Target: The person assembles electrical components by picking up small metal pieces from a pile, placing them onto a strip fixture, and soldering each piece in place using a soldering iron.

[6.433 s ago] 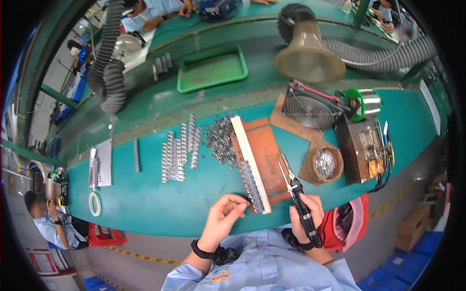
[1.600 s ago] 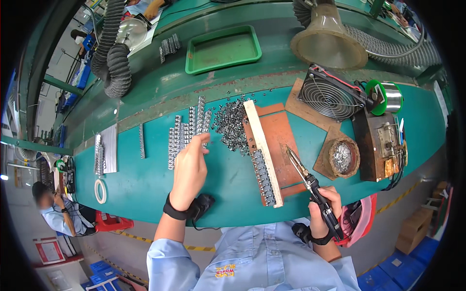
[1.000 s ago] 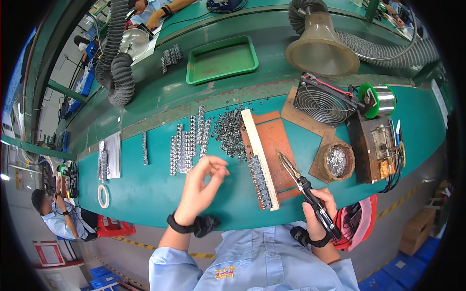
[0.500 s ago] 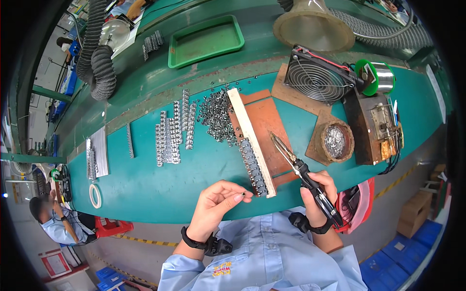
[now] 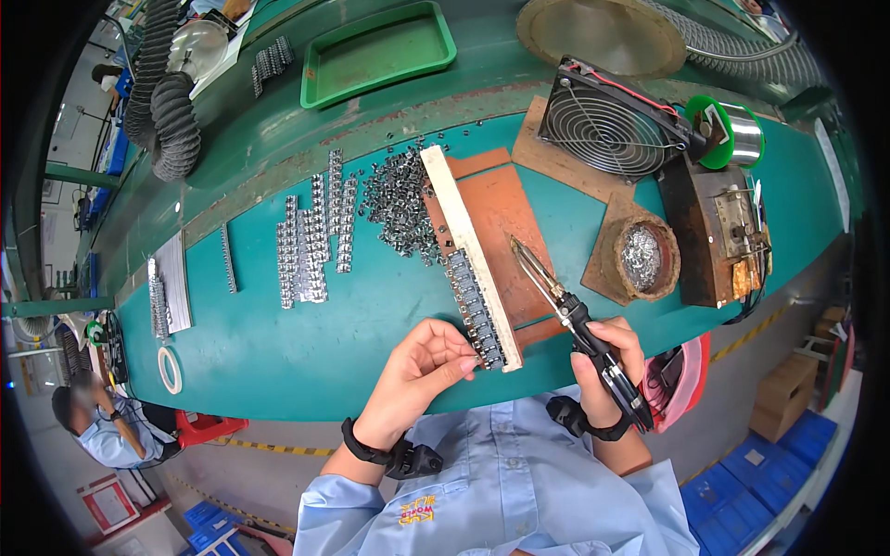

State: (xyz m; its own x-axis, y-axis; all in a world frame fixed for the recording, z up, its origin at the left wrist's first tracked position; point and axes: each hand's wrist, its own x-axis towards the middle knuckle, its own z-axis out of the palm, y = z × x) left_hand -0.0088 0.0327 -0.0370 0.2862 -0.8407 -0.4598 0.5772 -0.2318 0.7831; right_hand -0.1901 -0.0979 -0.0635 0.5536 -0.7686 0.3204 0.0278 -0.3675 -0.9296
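Observation:
My right hand [image 5: 607,371] is wrapped round the black handle of a soldering iron [image 5: 584,324], whose thin metal tip points up and left over a reddish-brown board [image 5: 510,218]. A pale wooden strip [image 5: 471,255] lies along the left side of this board. Against the strip's left edge sits a row of small grey-and-dark components [image 5: 475,306]. At the near end of this row my left hand [image 5: 426,366] is closed, thumb and forefinger pinching a tiny part, mostly hidden by the fingertips. A heap of small metal parts [image 5: 400,199] lies left of the strip's far end.
Finished-looking component strips [image 5: 315,227] lie left of the heap. A green tray [image 5: 375,56] is at the back. To the right stand a fan [image 5: 603,120], a solder spool [image 5: 732,134], a round pot of metal scraps [image 5: 642,259] and a brown metal box [image 5: 695,241].
My left hand has moved slightly up and brought the tiny part against the near end of the component row. My right hand keeps its grip on the soldering iron. The view has shifted a little.

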